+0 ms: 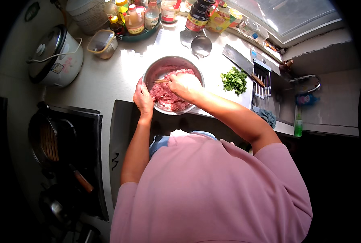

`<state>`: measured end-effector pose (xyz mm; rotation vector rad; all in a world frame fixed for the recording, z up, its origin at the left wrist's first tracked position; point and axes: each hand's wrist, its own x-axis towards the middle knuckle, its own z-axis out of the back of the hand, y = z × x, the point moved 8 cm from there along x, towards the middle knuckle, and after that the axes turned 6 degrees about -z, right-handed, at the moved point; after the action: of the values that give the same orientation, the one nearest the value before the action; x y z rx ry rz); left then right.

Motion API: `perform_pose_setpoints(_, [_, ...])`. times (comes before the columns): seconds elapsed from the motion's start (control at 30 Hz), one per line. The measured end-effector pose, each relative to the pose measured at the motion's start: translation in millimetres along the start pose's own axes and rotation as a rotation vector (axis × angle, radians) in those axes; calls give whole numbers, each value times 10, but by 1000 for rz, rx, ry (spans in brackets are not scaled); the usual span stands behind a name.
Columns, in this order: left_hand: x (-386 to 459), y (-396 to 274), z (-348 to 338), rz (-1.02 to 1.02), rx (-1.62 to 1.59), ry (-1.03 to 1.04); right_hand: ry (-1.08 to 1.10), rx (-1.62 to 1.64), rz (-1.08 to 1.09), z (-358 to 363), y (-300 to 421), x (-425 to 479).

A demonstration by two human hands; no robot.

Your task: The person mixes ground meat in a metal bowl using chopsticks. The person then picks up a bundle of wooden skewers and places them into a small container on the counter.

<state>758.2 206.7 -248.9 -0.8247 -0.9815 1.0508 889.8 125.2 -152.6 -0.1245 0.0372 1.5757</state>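
Raw minced meat [165, 94] fills much of a round metal bowl [147, 68] at the counter's front edge. My left hand [143, 96] grips the bowl's left side, thumb near the rim and fingers along the outer wall. Over the meat, my right hand [185, 85] is closed around wooden chopsticks [161, 81], whose ends stick out to its left. The chopsticks' other ends are hidden by the hand and the meat. Chopped green leaves [234, 80] lie in a small heap to the right of the bowl.
A cleaver [239, 60] lies beyond the greens, beside the sink [285, 104] with its drying rack [261, 77]. Behind the bowl are a ladle [201, 46] and several sauce bottles [134, 21]. On the left stand a rice cooker [57, 59], a plastic container [102, 45] and a hob [86, 136].
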Motion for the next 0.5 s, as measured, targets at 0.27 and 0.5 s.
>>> perform_pose_setpoints(0.27, [-7, 153, 26, 47, -86, -12, 34, 496, -140, 76, -151, -162])
perform_pose_setpoints(0.5, [7, 55, 27, 52, 2, 41, 272, 227, -265, -123, -317, -333])
